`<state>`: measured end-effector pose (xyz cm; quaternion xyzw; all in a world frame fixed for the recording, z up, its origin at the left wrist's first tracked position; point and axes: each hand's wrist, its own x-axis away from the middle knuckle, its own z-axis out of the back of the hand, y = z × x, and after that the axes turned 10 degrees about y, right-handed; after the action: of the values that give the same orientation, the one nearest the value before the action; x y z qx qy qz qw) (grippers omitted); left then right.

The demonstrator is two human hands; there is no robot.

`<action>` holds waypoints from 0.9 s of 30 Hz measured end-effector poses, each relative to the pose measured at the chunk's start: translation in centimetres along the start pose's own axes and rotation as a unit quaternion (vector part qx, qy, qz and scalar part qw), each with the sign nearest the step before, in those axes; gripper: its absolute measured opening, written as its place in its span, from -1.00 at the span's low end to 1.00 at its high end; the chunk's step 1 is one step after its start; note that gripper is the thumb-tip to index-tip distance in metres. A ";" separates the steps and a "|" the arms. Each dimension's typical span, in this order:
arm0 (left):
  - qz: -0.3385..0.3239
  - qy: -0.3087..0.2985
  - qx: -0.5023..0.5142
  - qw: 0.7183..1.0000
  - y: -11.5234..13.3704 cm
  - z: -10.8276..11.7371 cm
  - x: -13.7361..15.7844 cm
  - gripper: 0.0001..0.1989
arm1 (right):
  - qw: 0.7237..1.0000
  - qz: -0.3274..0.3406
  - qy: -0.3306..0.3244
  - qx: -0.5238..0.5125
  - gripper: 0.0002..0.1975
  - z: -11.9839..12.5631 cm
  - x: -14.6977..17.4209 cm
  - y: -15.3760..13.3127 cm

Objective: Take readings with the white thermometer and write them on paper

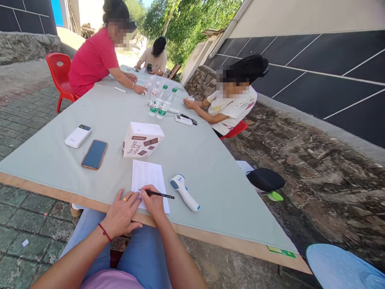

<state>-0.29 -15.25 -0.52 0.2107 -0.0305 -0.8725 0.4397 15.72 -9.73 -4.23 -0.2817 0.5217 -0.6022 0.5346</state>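
A black pen point(160, 194) is gripped in my right hand point(152, 202), its tip down on a white printed sheet point(153, 176) at the table's near edge. My left hand point(123, 212) lies spread at the sheet's lower left, fingers on the paper and thumb by the table edge. Just beyond the sheet stands a white box point(142, 140) with brown pictures and lettering. To the right of the sheet lies a white and blue infrared thermometer point(184, 192). A phone point(94, 154) and a white power bank point(78, 135) rest on the left.
The grey-covered table point(228, 196) stretches away from me. Two green-capped water bottles point(162, 102) stand mid-table, near a white device point(183, 120). A person in red point(93, 60) reaches in from the left; another point(231, 104) sits right, a third point(155, 60) at the far end.
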 end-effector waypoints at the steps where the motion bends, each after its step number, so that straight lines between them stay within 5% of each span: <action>1: 0.000 0.000 -0.001 1.000 0.0 0.0 0.0 -0.23 | 1.000 -0.001 0.002 0.000 -0.87 0.0 0.0 0.0; 27: 0.004 0.007 -0.008 1.000 0.1 0.0 0.0 -0.26 | 1.000 -0.001 0.008 0.007 -0.86 -0.1 -0.1 0.0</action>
<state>-0.23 -15.30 -0.51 0.2133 -0.0215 -0.8696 0.4447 15.68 -9.62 -4.27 -0.2737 0.5214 -0.6084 0.5321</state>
